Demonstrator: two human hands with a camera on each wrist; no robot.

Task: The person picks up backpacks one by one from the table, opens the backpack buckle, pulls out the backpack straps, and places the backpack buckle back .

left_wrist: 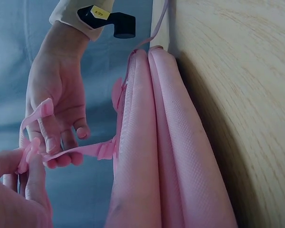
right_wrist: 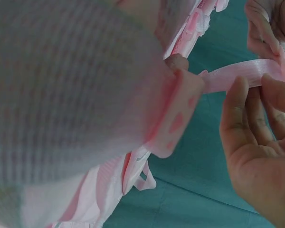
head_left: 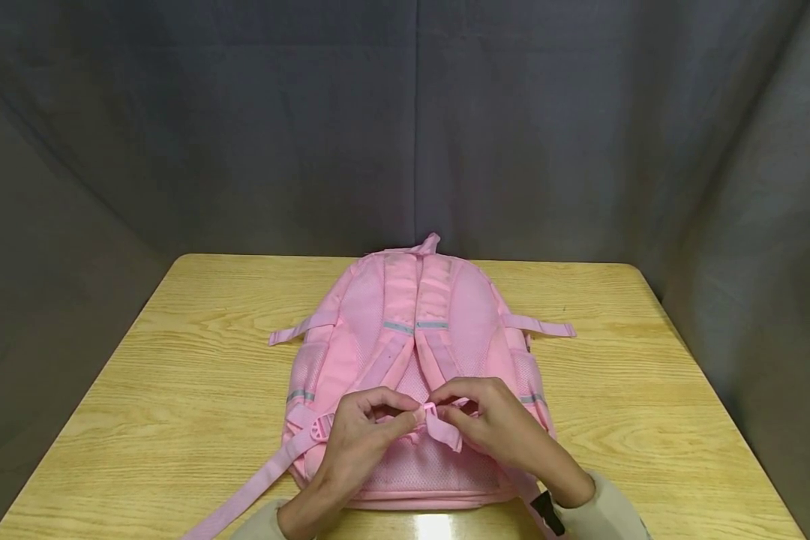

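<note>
A pink backpack [head_left: 479, 322] lies with its shoulder straps facing up. Above its lower part, my left hand [head_left: 358, 435] pinches a small pink strap buckle [head_left: 430, 409] between thumb and fingers. A short webbing end hangs from that buckle. My right hand [head_left: 496, 420] is close beside it, fingers bent, holding the pink webbing strap [right_wrist: 242, 73] near the buckle. In the left wrist view, the strap [left_wrist: 88, 150] runs from the bag past the right fingertips to the left hand [left_wrist: 23, 190]. The exact contact of the right fingertips is partly hidden.
The backpack rests on a wood-grain table [head_left: 175, 390], with a dark grey curtain [head_left: 243, 135] behind. A loose strap [head_left: 250, 487] with a pink heart-patterned buckle [head_left: 322, 427] trails toward the front left. Side straps [head_left: 547, 327] stick out on both sides. A black wrist-camera mount [head_left: 547, 512] sits at the right sleeve.
</note>
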